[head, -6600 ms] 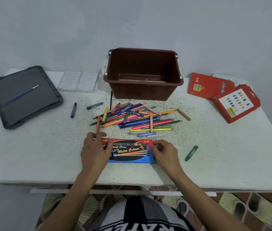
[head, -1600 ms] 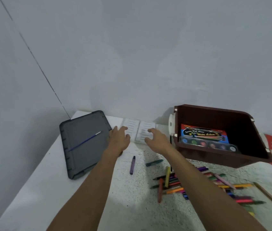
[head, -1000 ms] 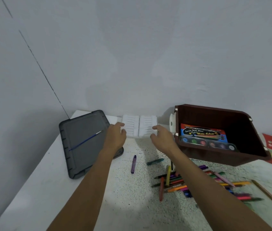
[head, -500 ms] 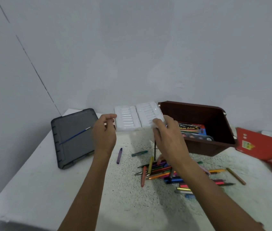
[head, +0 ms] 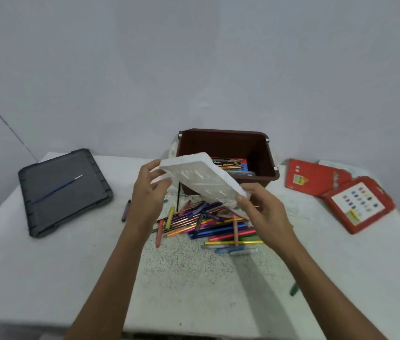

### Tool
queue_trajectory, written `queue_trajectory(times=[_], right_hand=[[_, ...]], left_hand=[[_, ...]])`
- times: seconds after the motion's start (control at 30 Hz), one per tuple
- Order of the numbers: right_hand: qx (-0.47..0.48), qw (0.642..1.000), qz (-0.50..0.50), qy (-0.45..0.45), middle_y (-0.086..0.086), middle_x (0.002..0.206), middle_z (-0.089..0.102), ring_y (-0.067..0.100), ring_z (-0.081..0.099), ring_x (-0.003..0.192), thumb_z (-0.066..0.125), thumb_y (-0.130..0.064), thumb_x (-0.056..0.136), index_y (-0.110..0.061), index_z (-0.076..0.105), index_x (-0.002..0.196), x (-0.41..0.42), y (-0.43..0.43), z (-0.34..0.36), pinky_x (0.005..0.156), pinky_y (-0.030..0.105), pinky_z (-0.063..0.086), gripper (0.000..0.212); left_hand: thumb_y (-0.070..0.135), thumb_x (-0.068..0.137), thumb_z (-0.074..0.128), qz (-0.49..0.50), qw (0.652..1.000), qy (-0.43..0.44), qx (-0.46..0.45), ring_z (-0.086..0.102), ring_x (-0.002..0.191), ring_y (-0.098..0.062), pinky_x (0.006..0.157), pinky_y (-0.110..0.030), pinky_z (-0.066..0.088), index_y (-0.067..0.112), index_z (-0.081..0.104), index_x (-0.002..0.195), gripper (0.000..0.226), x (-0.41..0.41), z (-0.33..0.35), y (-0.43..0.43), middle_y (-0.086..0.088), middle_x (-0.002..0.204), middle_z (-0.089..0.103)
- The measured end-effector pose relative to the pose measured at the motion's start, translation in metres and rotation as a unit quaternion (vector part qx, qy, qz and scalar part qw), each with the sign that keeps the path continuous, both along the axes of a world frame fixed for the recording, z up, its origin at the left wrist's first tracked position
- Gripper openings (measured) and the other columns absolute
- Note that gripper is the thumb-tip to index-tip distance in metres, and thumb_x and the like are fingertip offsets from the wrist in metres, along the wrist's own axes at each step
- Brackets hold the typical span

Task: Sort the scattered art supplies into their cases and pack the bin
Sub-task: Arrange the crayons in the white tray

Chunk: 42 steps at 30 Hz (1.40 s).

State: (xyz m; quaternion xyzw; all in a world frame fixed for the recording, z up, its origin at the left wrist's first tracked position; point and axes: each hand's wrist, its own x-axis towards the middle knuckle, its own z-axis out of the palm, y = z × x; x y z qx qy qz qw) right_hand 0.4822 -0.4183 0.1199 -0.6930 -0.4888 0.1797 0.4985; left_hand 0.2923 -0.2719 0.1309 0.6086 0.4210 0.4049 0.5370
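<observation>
the white tray [head: 201, 179] hangs tilted above the table [head: 46, 266], just before the brown bin [head: 262, 153] at 12 o'clock. the left hand [head: 149, 195] grips its 9 o'clock edge; the right hand [head: 265, 214] pinches its 4 o'clock corner. loose pens [head: 208, 224] lie beneath.

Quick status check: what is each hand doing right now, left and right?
Left hand: closed, holding the white tray by its left end.
Right hand: closed, holding the same tray at its lower right corner.
</observation>
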Motion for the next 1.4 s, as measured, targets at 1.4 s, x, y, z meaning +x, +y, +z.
queue_trajectory(times=[1.4], right_hand=[[-0.377, 0.920, -0.054, 0.092, 0.016, 0.073, 0.070, 0.030, 0.070, 0.058, 0.061, -0.014, 0.095, -0.005, 0.058, 0.094, 0.014, -0.073, -0.100, 0.061, 0.047, 0.060, 0.009]], left_hand=[[0.002, 0.089, 0.064, -0.271, 0.891, 0.356, -0.071, 0.071, 0.073, -0.017, 0.071, -0.035, 0.061, 0.022, 0.038, 0.148, 0.067, 0.016, -0.103, -0.081, -0.005, 0.093, 0.068]])
